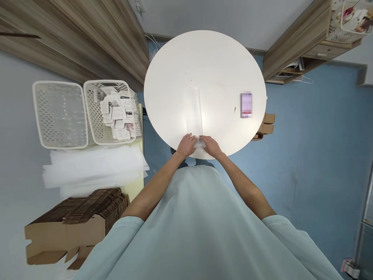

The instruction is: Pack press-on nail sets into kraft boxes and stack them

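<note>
A strip of thin, translucent white wrapping sheet (194, 111) lies lengthwise on the round white table (221, 58), running away from me. Its near end, close to the table's front edge, looks bunched or rolled into a small bundle (199, 142). My left hand (187, 145) grips the left side of this bundle with bent fingers. On the opposite side my right hand (211, 146) holds it the same way, fingertips almost meeting the left ones. Whether anything is wrapped inside the sheet, I cannot tell.
A blurred purple-pink rectangular item (246, 105) lies at the table's right. To the left stand a white basket of small printed packets (116, 112), another basket with clear plastic items (61, 114), stacked white sheets (96, 165) and flattened cardboard boxes (78, 221).
</note>
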